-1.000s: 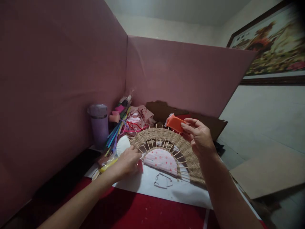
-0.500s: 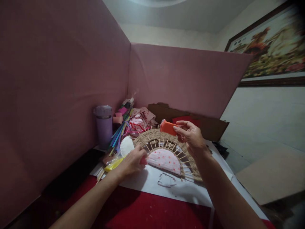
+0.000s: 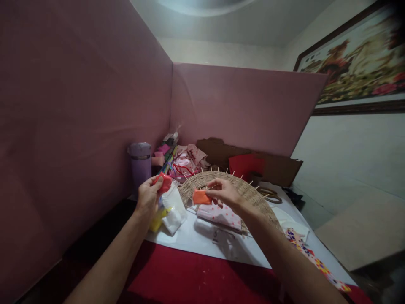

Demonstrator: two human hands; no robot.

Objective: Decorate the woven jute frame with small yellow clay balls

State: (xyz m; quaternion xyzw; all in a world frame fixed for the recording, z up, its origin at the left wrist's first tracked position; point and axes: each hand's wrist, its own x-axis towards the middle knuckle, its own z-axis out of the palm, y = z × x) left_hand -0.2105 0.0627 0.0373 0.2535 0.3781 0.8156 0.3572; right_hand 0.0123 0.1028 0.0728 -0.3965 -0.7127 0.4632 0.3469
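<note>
Dim overhead light [image 3: 207, 12], soft shadows

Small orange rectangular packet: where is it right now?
In the head view, the small orange rectangular packet is near the middle, pinched by the right hand, against the tan woven arch, appearing just above the dotted white half-round piece.

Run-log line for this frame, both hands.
left hand: holds red piece | right hand: holds orange piece | nearby: woven arch, dotted fabric

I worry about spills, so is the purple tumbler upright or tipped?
Upright: the purple tumbler stands vertical, top end up, lower part partly behind the left hand.
</note>
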